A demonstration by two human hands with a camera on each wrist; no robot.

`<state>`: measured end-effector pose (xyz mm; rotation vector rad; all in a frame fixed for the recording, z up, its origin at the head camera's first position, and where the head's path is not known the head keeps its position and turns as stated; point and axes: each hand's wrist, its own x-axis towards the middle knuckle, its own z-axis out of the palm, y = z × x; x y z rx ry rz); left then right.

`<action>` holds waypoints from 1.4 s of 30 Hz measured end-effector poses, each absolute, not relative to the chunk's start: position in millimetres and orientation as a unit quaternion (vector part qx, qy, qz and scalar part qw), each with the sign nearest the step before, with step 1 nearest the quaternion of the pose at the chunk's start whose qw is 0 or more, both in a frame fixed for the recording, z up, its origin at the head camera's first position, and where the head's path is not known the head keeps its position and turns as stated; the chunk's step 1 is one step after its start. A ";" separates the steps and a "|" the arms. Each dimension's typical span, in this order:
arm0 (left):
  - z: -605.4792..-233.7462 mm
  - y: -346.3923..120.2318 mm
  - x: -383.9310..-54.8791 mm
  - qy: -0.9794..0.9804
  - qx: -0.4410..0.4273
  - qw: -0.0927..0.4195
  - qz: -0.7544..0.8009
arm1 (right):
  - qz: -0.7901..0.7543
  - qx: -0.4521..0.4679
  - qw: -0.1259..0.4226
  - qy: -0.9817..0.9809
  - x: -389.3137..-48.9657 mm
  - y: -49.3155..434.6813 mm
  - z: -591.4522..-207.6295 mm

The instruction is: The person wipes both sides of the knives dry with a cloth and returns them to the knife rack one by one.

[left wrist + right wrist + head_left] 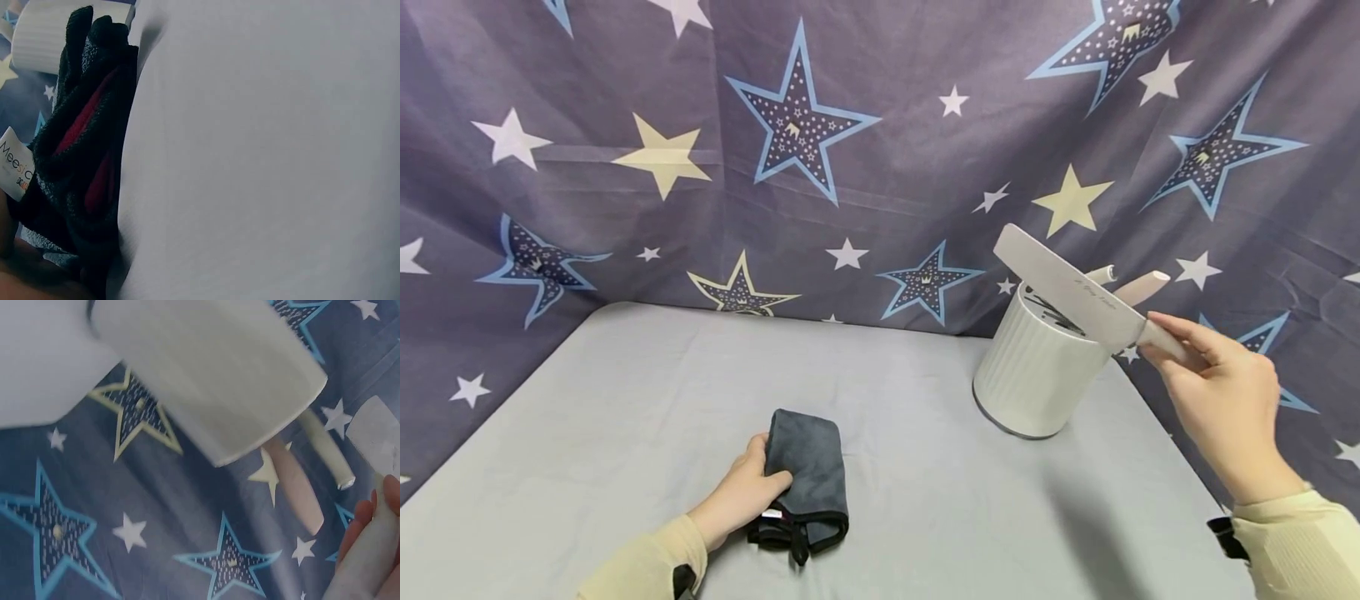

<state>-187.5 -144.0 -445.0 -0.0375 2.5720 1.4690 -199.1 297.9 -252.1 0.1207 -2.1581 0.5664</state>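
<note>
My right hand (pixel 1228 396) grips the pale handle (pixel 365 565) of a broad-bladed kitchen knife (pixel 1067 283). Its blade slants up to the left, in front of the upper part of a white ribbed knife block (pixel 1033 371). Two other handles, one cream (pixel 328 450) and one pinkish tan (pixel 294 487), stick out of the block. At the lower middle, my left hand (pixel 741 492) pinches the left side of a folded dark grey cloth (pixel 808 462), thumb on top. Dark red inner folds and a white label (pixel 15 165) show on the cloth in the left wrist view.
A pale grey-white cover lies over the table (pixel 625 400). Behind it and along both sides hangs a dark curtain (pixel 910 167) with a star pattern. The knife block stands near the table's back right edge.
</note>
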 end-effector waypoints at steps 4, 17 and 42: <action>-445.6 -143.6 -186.7 0.866 -0.015 0.088 0.493 | 0.157 0.038 0.422 -0.892 -196.3 310.6 -241.2; -446.4 -145.2 -185.7 0.869 -0.017 0.093 0.486 | 0.014 0.104 0.341 -0.934 -191.4 337.0 -205.4; -441.9 -142.3 -188.1 0.878 -0.014 0.094 0.468 | -0.106 0.226 0.338 -0.907 -216.1 328.4 -164.7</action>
